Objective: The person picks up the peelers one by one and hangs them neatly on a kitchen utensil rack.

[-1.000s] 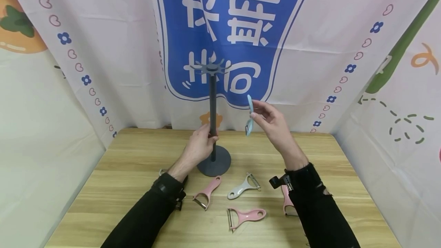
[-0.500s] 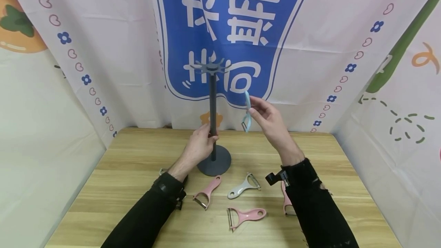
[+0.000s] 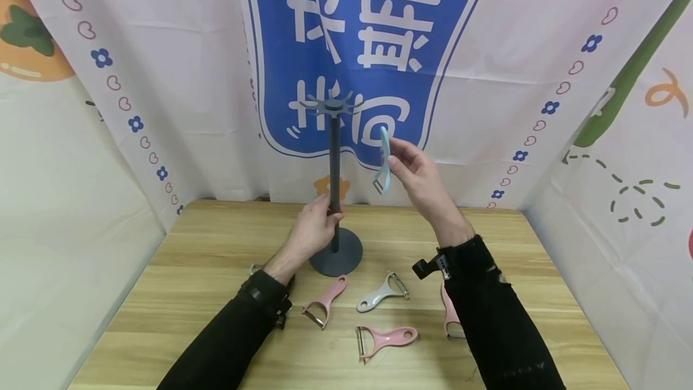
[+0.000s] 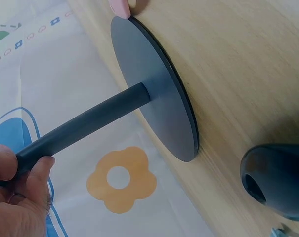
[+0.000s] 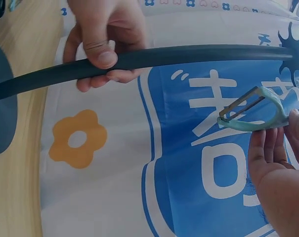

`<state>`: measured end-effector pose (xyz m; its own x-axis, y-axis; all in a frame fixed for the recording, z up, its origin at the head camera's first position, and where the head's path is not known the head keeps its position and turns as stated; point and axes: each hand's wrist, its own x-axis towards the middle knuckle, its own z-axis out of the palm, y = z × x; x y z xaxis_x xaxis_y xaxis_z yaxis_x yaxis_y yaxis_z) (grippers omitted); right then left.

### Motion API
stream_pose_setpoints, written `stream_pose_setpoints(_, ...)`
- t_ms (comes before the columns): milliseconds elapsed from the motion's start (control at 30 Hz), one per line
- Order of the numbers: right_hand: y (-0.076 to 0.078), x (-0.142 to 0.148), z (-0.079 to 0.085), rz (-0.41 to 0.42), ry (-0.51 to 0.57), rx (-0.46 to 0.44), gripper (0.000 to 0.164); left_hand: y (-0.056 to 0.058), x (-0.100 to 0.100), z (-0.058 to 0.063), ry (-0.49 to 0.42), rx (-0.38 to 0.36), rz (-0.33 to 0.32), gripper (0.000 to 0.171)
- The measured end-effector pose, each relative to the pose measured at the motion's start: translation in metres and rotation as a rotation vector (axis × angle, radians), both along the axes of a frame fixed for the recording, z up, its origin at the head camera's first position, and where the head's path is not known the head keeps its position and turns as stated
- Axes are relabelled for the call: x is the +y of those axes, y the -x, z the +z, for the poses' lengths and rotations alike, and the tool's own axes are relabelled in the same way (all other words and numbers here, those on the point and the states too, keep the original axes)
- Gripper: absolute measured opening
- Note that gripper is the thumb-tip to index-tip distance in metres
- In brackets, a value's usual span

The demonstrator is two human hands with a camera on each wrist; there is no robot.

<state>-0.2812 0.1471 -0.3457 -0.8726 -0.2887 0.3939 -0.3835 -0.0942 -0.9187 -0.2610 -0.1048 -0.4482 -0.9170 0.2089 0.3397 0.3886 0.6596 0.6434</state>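
A dark grey stand (image 3: 334, 161) rises upright from a round base (image 3: 346, 254), topped by a ring of hooks (image 3: 332, 104). My left hand (image 3: 314, 225) grips its pole low down; in the left wrist view the thumb and fingers (image 4: 38, 180) curl round it. To the right of the pole, my right hand (image 3: 419, 176) pinches a light blue peeler (image 3: 385, 161) by its handle, blade end down, a little below the hooks' height. The right wrist view shows the peeler's blade frame (image 5: 240, 106) beside the pole, apart from it.
On the wooden table (image 3: 216, 245) in front of the base lie a pink peeler (image 3: 327, 301), a white peeler (image 3: 383, 294) and another pink peeler (image 3: 387, 340). One more pink peeler (image 3: 449, 312) is partly under the right forearm. A printed cloth (image 3: 476, 107) hangs behind the table.
My right hand has raised the light blue peeler and brought it slightly left, closer to the pole and hooks. The left hand and stand have stayed in place.
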Motion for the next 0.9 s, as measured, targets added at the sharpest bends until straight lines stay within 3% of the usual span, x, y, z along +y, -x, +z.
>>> stream_pose_setpoints(233, 0.008, -0.003, 0.012, 0.046, 0.065, -0.003, 0.051, 0.0, 0.001, 0.002, 0.005, 0.0, 0.0, 0.005)
stream_pose_setpoints(900, 0.022, -0.025, 0.041, 0.047, 0.006, 0.046, 0.05, -0.001, 0.001, 0.001, 0.01, 0.003, -0.002, 0.005)
